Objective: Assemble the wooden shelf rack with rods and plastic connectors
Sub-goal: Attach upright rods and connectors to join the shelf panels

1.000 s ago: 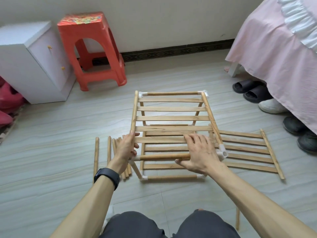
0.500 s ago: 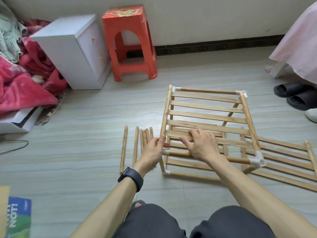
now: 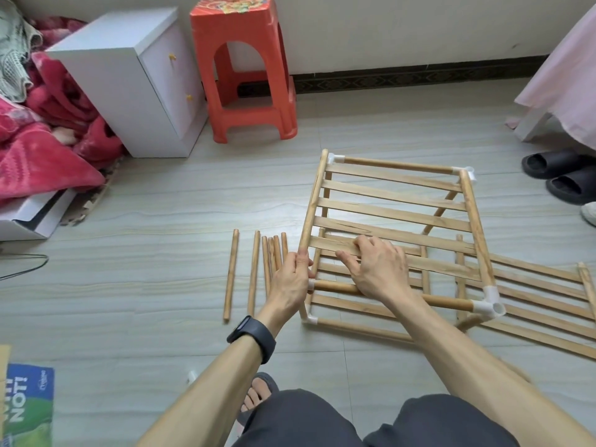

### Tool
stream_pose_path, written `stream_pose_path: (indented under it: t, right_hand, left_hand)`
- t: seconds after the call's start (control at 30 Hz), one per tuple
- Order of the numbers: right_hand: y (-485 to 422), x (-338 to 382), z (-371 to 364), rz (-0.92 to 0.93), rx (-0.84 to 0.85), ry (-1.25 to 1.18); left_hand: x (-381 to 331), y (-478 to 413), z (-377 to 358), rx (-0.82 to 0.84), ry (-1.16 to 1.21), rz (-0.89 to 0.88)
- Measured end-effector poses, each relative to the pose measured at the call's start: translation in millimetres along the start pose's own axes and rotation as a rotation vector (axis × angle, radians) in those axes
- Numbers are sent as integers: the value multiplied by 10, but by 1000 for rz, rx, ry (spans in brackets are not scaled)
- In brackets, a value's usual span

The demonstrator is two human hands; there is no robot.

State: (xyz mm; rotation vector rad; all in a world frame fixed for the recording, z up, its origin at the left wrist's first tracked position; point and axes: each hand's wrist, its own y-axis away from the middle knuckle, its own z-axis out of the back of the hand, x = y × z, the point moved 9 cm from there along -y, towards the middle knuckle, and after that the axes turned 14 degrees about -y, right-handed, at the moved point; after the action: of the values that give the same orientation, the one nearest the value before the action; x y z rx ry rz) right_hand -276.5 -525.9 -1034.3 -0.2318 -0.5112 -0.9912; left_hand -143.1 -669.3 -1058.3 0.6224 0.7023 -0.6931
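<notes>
The partly built wooden shelf rack (image 3: 393,217) stands on the floor, its slatted top tier joined at the corners by white plastic connectors (image 3: 488,304). My left hand (image 3: 290,279) grips the rack's near left corner, fingers curled round the side rail. My right hand (image 3: 377,269) lies over the front rod (image 3: 335,288) with its fingers curled onto a slat of the top tier. Several loose wooden rods (image 3: 254,272) lie side by side on the floor just left of the rack. A second slatted panel (image 3: 541,298) lies flat under and to the right of the rack.
A red plastic stool (image 3: 245,69) and a white cabinet (image 3: 135,79) stand at the back by the wall. Red blankets (image 3: 38,133) pile up at far left. Black slippers (image 3: 561,175) and a pink bed skirt (image 3: 567,69) are at right. A printed box (image 3: 25,404) lies bottom left.
The view has swung left, so the rack now sits further right. My right hand has slid left along the front rod toward my left hand. The left hand keeps its hold on the corner.
</notes>
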Motion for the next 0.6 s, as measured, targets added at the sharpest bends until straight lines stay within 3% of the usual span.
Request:
stream_pose_path:
  t: [0.27, 0.47, 0.6]
  right_hand:
    - [92, -37, -39, 19, -61, -98]
    - [116, -1, -63, 46, -11, -93]
    - [223, 5, -10, 119, -47, -74]
  left_hand:
    - [128, -39, -101, 105, 215, 130]
    - [105, -65, -199, 423, 674, 335]
    - [91, -37, -337, 451, 501, 417]
